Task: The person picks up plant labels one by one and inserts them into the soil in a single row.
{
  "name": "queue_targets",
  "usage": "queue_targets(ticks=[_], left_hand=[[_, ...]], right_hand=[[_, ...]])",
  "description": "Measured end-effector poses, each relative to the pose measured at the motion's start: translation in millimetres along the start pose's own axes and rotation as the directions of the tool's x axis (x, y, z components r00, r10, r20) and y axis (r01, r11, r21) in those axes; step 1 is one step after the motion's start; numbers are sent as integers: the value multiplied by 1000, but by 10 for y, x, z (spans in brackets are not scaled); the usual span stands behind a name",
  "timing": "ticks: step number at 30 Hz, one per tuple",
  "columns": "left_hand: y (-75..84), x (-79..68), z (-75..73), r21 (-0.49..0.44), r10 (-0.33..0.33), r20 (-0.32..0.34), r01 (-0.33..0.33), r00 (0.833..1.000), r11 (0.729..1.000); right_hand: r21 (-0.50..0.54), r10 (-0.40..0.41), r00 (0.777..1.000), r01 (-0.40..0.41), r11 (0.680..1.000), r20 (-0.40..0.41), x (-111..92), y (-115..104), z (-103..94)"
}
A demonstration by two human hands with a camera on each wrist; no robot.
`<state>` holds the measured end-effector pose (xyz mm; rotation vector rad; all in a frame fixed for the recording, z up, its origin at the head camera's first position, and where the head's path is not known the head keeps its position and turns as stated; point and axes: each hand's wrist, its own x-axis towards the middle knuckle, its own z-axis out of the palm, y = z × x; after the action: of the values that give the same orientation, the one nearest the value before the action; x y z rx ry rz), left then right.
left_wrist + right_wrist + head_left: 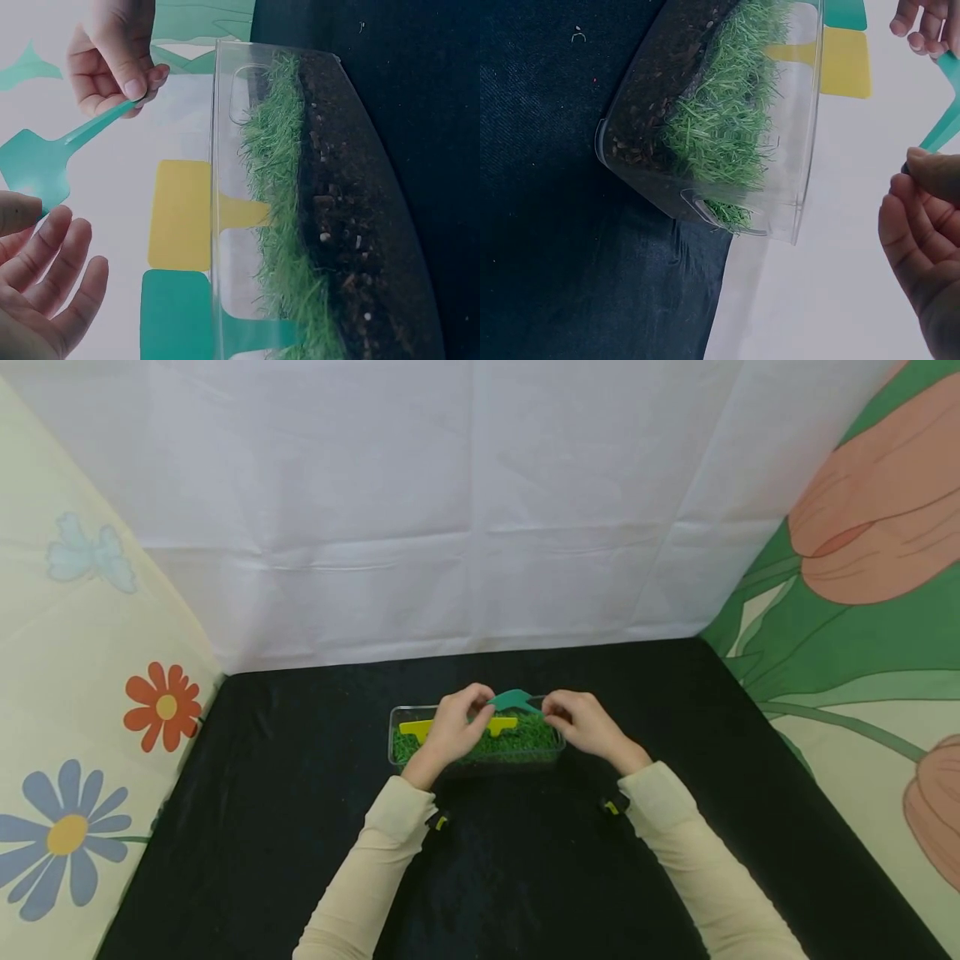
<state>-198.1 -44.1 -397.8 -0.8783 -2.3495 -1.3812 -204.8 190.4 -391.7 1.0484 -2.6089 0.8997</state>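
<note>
A green T-shaped plant label is held in the air between both hands, above a clear plastic box of soil and grass. My left hand pinches a corner of the label's wide head between thumb and fingers, its other fingers spread loosely. At the far end of the stem, my right hand grips the narrow tip with thumb and index finger. In the left wrist view a yellow label and another green label stand upright in the grass, their stems reaching down into it.
The box stands on a black cloth-covered table. Dark soil shows through its side, and a handle cutout is in its end wall. A white cloth hangs behind; flower-printed cloths stand at the sides.
</note>
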Motion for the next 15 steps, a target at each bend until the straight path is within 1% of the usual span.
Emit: queue_targets(ticks=[11, 15], left_hand=[[23, 9, 10, -16, 39, -22, -39, 999, 999], [32, 9, 15, 4, 58, -39, -58, 998, 998]], right_hand=[[7, 5, 1000, -5, 1000, -1, -6, -5, 5], [9, -2, 1000, 2, 1000, -12, -5, 2, 16]])
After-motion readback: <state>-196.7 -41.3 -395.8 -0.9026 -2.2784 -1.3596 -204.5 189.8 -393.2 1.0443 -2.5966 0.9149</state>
